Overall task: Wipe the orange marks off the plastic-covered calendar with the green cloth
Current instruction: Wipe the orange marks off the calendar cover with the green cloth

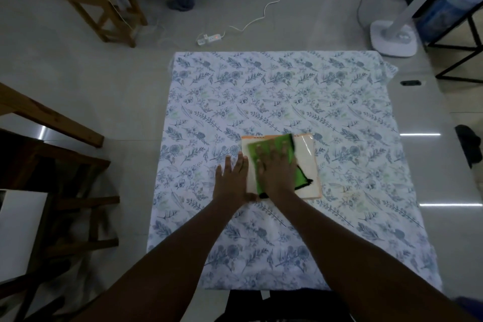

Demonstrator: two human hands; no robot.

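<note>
- Both hands lie flat, palms down, on the near middle of a floral tablecloth [287, 91] that covers the table.
- Left hand [231, 180] is spread open with fingers pointing far, holding nothing; its palm rests on the cloth-covered table and its inner edge presses the left border of the calendar [305, 165].
- Right hand [277, 172], just beside the left and touching it near the thumb, is spread wide on top of the green cloth [264, 150], pressing it down onto the calendar rather than gripping it.
- Green cloth, with a black edge showing at its near right corner, covers the left and middle of the calendar.
- Calendar lies flat under glossy plastic, its right part bare and pale, with an orange strip along its far edge and right side.
- Whether any orange marks remain on the plastic cannot be told; the picture is dim and the cloth hides much of the sheet.
- Far across the floor sit a white power strip [209, 38] and, to the right, a white fan base [394, 40].
</note>
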